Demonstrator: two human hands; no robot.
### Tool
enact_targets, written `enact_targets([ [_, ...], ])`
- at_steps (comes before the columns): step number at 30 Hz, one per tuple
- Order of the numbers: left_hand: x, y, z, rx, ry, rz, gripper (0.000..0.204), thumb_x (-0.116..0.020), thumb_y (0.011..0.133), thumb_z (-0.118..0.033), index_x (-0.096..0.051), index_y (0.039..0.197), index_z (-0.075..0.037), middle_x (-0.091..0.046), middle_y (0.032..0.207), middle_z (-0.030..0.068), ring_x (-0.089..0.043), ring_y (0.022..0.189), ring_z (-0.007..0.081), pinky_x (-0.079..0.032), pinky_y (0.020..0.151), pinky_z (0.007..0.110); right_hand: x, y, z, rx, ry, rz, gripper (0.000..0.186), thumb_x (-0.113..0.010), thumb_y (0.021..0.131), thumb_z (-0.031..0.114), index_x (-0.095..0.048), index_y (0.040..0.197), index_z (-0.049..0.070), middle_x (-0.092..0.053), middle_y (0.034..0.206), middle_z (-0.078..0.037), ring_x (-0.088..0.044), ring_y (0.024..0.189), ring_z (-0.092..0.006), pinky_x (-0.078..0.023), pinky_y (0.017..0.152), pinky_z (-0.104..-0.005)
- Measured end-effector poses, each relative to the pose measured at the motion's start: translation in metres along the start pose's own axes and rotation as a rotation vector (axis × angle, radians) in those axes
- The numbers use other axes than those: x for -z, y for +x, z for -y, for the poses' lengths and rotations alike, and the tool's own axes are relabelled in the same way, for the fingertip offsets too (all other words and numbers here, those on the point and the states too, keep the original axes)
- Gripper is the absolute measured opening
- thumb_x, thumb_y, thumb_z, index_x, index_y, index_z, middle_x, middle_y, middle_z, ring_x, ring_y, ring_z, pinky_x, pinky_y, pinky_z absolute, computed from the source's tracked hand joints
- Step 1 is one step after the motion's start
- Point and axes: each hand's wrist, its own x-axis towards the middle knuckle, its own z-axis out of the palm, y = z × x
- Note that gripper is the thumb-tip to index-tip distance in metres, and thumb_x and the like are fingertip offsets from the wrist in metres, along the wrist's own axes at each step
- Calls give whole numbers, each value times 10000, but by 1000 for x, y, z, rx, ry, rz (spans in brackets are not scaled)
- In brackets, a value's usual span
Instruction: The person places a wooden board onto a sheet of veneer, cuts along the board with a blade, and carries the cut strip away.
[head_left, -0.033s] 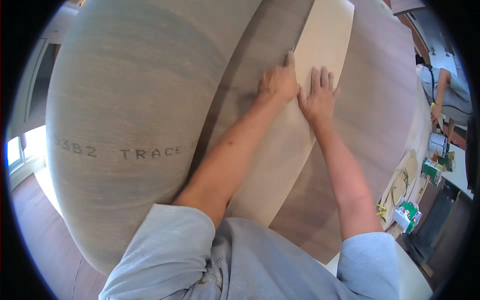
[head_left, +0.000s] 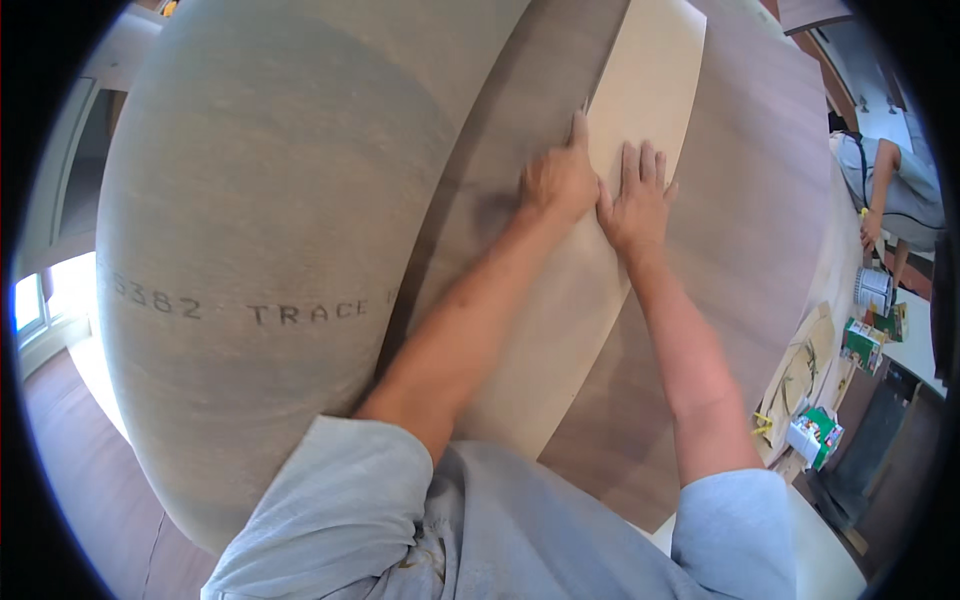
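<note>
My left hand (head_left: pixel 562 183) is closed, its index finger stretched forward along the left edge of a long pale strip (head_left: pixel 655 70). A thin dark tip shows by that finger; whatever the hand grips is hidden under it. Flat on the strip beside it lies my right hand (head_left: pixel 637 212), fingers spread and pointing away from me. The strip rests on a large brown wood-look sheet (head_left: pixel 750 170), which shows on both sides of it. At left, a broad part of sheet material (head_left: pixel 270 180) curves up, printed marks across its dull brown face.
To the right, another person (head_left: pixel 885 185) in a grey shirt bends over. Near them stand a metal can (head_left: pixel 874 288) and green-and-white boxes (head_left: pixel 816 436), with brown paper (head_left: pixel 797 360) alongside. A window (head_left: pixel 65 290) and wooden floor (head_left: pixel 80 430) lie far left.
Both hands, the strip and the curved sheet appear slightly lower in the picture. My hands keep nearly the same place on the strip; the left arm is a little blurred.
</note>
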Motion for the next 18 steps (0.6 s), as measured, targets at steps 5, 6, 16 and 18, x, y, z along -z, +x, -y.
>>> enact_targets([
  [5, -48, -46, 14, 52, -1350, -45, 750, -546, 1022, -149, -214, 1693, -101, -674, 802, 93, -635, 554, 210, -552, 532, 368, -6, -5, -4, 2, 31, -44, 647, -545, 1046, 467, -456, 1585, 121, -376, 1676, -195, -289, 1571, -444, -243, 1200, -743],
  [6, -57, -51, 17, 23, -1357, -36, 750, -546, 1022, -149, -214, 1693, -101, -674, 802, 93, -635, 554, 210, -552, 532, 368, -8, -6, -6, -13, 31, -11, 647, -545, 1046, 467, -456, 1585, 121, -376, 1676, -195, -289, 1571, -444, -243, 1200, -743],
  [16, -74, -43, 18, -196, -1353, -191, 729, -506, 1053, -128, -173, 1701, -100, -561, 721, 29, -517, 495, 95, -464, 438, 292, 35, -148, 62, -111, 20, 210, 704, -574, 1026, 329, -385, 1594, -43, -279, 1692, -305, -222, 1587, -482, -173, 1268, -658],
  [18, -71, -47, 16, -163, -1392, -142, 730, -509, 1053, -127, -177, 1703, -115, -563, 722, 30, -516, 490, 97, -461, 433, 295, 44, -200, 101, -148, 197, 266, 749, -574, 1021, 348, -343, 1612, -48, -232, 1712, -300, -177, 1600, -487, -131, 1281, -650],
])
